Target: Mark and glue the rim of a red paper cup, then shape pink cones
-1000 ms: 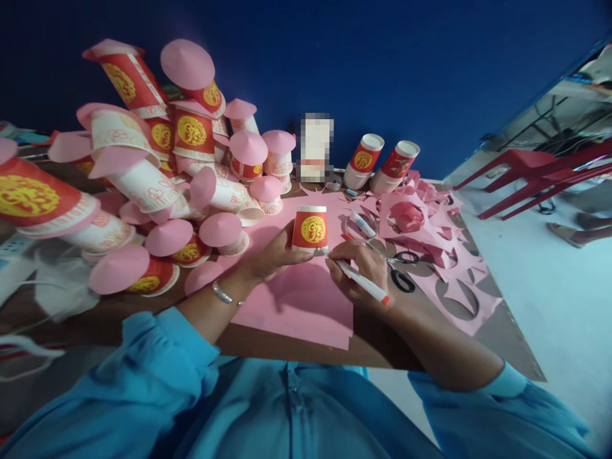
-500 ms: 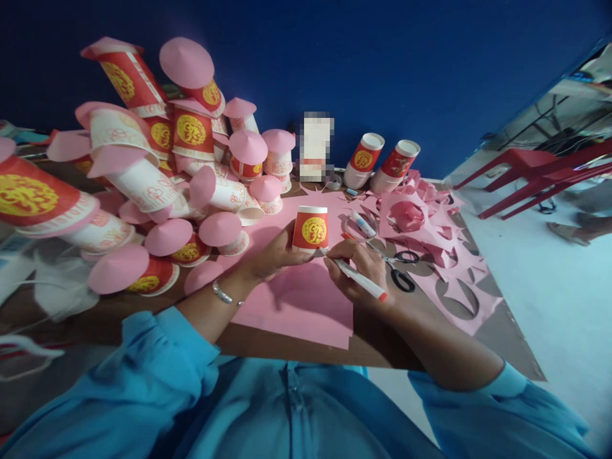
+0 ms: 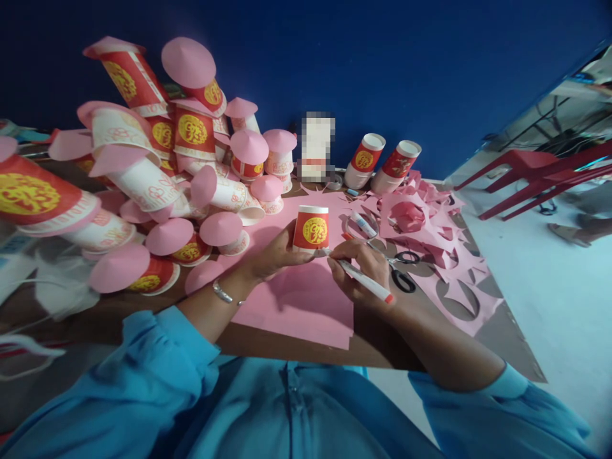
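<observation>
My left hand (image 3: 278, 255) is closed round the lower side of a red paper cup (image 3: 310, 231) with a yellow emblem; its narrow white end faces up. In my right hand (image 3: 364, 274) is a white marker pen (image 3: 361, 276) with an orange-red end pointing toward me. The pen's tip is at the cup's lower rim, near my left fingertips; whether it touches I cannot tell. Below the cup lie pink paper sheets (image 3: 306, 312). Scissors (image 3: 404, 268) with black handles lie just beyond my right hand, beside a glue stick (image 3: 363, 224).
Paper cups with pink cone tops (image 3: 220, 228) are piled on the left. Two stacks of cups (image 3: 364, 153) stand against the blue wall (image 3: 430, 76). Cut pink scraps (image 3: 459, 299) cover the table's right side. A red plastic stool (image 3: 519, 169) stands on the floor at right.
The pen's rear end has shifted slightly right and down with my right hand. My left hand keeps the cup in nearly the same place.
</observation>
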